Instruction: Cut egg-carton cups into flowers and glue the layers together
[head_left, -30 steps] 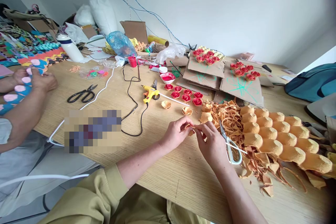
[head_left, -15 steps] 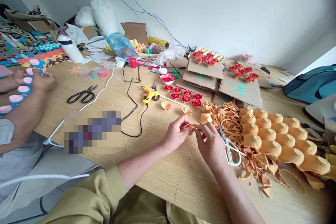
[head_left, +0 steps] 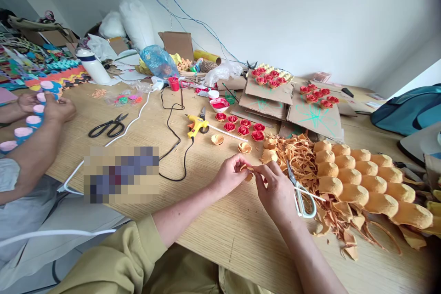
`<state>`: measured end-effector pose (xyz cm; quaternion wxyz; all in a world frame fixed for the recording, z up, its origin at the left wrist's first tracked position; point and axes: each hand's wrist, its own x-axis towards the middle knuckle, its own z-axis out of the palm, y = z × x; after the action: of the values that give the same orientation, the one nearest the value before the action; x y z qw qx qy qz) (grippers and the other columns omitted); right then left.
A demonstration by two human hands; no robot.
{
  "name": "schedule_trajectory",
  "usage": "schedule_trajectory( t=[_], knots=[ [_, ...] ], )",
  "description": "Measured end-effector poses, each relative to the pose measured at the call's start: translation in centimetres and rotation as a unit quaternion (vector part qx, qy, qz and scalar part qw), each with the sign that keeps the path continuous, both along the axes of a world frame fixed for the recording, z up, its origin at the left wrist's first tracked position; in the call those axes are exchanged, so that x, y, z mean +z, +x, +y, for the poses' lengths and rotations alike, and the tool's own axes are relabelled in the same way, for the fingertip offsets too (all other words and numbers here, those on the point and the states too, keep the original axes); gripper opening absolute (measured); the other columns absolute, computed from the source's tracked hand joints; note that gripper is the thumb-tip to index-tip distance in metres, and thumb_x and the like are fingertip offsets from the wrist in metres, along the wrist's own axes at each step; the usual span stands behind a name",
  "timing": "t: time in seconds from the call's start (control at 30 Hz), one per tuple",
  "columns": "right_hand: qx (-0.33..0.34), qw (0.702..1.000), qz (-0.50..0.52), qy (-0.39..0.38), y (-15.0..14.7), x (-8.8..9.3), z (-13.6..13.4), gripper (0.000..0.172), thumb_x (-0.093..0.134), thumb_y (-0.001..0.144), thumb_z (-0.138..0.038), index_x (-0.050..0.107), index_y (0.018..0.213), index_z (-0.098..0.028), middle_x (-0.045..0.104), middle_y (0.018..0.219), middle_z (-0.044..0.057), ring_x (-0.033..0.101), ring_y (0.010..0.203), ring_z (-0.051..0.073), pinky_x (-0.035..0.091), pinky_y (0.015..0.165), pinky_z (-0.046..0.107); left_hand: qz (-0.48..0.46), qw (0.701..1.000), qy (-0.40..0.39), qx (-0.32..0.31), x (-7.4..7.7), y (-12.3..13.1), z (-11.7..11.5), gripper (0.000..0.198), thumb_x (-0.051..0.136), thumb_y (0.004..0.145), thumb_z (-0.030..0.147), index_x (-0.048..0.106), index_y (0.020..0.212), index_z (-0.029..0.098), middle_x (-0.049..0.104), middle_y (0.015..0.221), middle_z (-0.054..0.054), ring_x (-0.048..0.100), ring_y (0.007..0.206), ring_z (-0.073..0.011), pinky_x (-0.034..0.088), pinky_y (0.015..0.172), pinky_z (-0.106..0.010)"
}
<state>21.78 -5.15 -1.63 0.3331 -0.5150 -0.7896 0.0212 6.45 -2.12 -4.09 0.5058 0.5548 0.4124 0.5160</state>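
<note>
Between my two hands is a small orange carton piece (head_left: pixel 248 175). My left hand (head_left: pixel 229 175) pinches its left side, and my right hand (head_left: pixel 275 188) pinches it from the right, with a thin white stick showing beside that palm. Just beyond my fingers sit an orange paper flower (head_left: pixel 244 148) and a second orange flower (head_left: pixel 217 139). Behind them are several red flowers (head_left: pixel 245 123). White-handled scissors (head_left: pixel 305 204) lie right of my right hand, against orange scraps (head_left: pixel 298 154). A yellow glue gun (head_left: pixel 197 126) lies farther back on the left.
An orange egg carton (head_left: pixel 356 177) fills the right side. Cardboard pieces (head_left: pixel 317 117) with red flowers stand behind. Black scissors (head_left: pixel 107 127), cords and a white bottle (head_left: pixel 93 65) are at left, where another person's hands (head_left: pixel 57 108) hold a blue and pink strip.
My hands have barely moved; the right fingers have shifted slightly on the orange piece. The other person's blue and pink strip has moved a little to the right.
</note>
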Motion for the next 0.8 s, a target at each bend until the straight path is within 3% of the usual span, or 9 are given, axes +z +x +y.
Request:
schedule_trajectory(
  t=[0.2,0.5,0.7,0.8],
  knots=[
    [-0.005,0.999,0.041,-0.015,0.2,-0.3,0.2,0.02,0.05,0.097,-0.021,0.069,0.103,-0.022,0.059,0.087,0.002,0.057,0.065,0.013,0.04,0.059,0.023,-0.027,0.999,-0.021,-0.001,0.3,0.3,-0.3,0.016,0.067,0.078,0.027,0.058,0.084,0.016,0.054,0.068,0.004,0.05,0.063,-0.0101,0.039,0.061,-0.022],
    [-0.004,1.0,0.005,0.005,0.0,-0.4,0.0,0.018,0.051,0.097,-0.02,0.068,0.093,-0.019,0.058,0.082,0.001,0.052,0.06,0.011,0.036,0.057,0.024,-0.009,0.999,-0.038,-0.021,0.7,-0.3,0.0,0.01,0.066,0.074,0.013,0.058,0.078,0.015,0.058,0.068,0.004,0.052,0.065,-0.0089,0.039,0.061,-0.021],
    [-0.023,0.999,-0.022,0.031,0.1,-0.8,0.4,0.017,0.051,0.096,-0.02,0.068,0.093,-0.021,0.059,0.082,0.001,0.052,0.059,0.012,0.035,0.057,0.025,-0.074,0.987,-0.115,-0.087,1.3,-0.8,-0.2,0.027,0.077,0.073,0.03,0.061,0.09,0.016,0.063,0.082,0.0,0.058,0.074,-0.0118,0.046,0.061,-0.021],
    [-0.039,0.999,0.012,0.004,0.5,-0.6,0.6,0.017,0.051,0.096,-0.022,0.067,0.102,-0.021,0.061,0.088,0.002,0.055,0.062,0.012,0.037,0.057,0.025,-0.154,0.966,-0.156,-0.135,1.6,-1.0,-0.3,0.041,0.08,0.073,0.042,0.065,0.1,0.015,0.065,0.099,-0.005,0.062,0.088,-0.0153,0.054,0.073,-0.027]
  ],
)
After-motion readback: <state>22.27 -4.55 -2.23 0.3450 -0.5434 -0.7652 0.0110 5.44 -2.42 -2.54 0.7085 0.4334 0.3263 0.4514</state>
